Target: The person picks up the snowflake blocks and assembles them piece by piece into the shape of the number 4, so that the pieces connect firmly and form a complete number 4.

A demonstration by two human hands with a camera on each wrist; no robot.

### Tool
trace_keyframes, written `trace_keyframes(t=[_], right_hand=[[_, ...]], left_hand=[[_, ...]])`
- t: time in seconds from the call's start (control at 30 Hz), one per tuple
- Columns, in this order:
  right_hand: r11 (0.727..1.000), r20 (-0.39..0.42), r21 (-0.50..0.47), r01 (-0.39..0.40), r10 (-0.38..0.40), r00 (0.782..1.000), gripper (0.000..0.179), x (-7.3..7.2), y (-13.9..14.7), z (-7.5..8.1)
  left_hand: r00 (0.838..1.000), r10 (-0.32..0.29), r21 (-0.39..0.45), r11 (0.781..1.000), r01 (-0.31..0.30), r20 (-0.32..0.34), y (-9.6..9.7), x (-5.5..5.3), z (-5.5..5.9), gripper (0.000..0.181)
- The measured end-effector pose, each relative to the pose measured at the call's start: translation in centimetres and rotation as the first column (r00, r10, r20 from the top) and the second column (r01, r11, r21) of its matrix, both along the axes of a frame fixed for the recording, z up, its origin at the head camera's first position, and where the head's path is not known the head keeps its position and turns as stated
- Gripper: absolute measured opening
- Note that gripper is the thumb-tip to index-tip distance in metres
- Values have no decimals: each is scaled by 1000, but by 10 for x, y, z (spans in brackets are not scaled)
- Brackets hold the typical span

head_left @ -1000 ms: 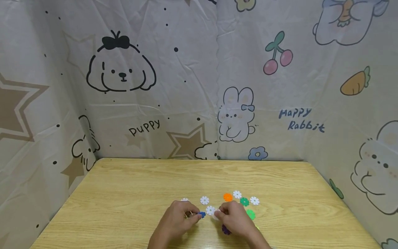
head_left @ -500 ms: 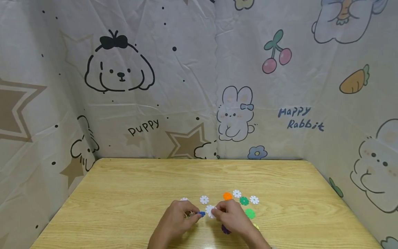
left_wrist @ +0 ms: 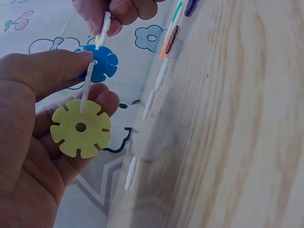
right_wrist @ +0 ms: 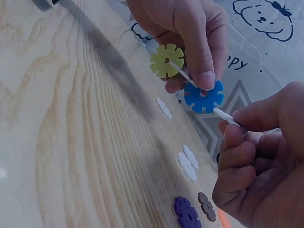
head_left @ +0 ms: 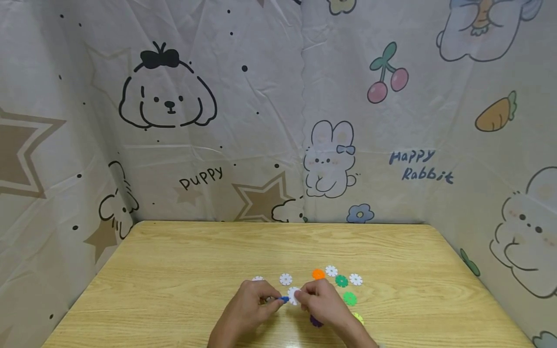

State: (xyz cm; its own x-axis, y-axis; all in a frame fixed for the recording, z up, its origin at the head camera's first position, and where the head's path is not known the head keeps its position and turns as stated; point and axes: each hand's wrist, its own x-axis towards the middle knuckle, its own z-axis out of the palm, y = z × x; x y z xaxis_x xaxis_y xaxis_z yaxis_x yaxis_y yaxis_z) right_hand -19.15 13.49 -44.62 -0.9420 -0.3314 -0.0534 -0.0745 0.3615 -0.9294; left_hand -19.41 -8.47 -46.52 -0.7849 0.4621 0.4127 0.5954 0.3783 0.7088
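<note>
My left hand (head_left: pixel 248 307) pinches a blue notched plastic disc (right_wrist: pixel 214 102) between thumb and fingers. A white disc (left_wrist: pixel 87 88), seen edge-on, links it to a yellow-green disc (left_wrist: pixel 71 138) lying by the curled fingers. My right hand (head_left: pixel 327 303) holds another white disc (right_wrist: pixel 225 115) by its edge, between thumb and forefinger. That disc's edge meets the blue disc's rim in both wrist views; how deep it sits in a slot I cannot tell. Both hands are above the table, close together.
Loose discs lie on the wooden table (head_left: pixel 196 256): white (head_left: pixel 285 279), orange (head_left: pixel 318 274), dark green (head_left: pixel 341 281), light green (head_left: pixel 350 298), purple (right_wrist: pixel 186 213) and brown (right_wrist: pixel 206 206), among others. A printed cloth (head_left: pixel 261 121) hangs behind the table's far edge.
My right hand has moved slightly left, bringing its white disc up to the blue one. The blue disc has turned more edge-on in the head view. The left hand has hardly moved.
</note>
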Motion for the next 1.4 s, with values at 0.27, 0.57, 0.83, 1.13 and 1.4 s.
trace_keyframes(t=[0.27, 0.57, 0.83, 1.13, 1.4], right_hand=[[998, 58, -55, 15, -12, 998, 35, 0, 0, -3], [998, 39, -64, 17, -14, 999, 35, 0, 1, -4], [998, 34, -64, 18, -16, 999, 35, 0, 1, -5], [999, 27, -32, -31, 31, 999, 41, 0, 2, -7], [998, 13, -35, -57, 58, 998, 42, 2, 2, -6]], left_hand=[[1000, -2, 6, 1000, 2, -17, 1, 1, -1, 4], [999, -10, 7, 1000, 10, -37, 2, 0, -1, 4], [999, -13, 8, 1000, 14, -35, 3, 0, -1, 4], [997, -16, 11, 1000, 17, -69, 5, -1, -2, 6], [994, -9, 65, 998, 16, -108, 6, 0, -1, 6]])
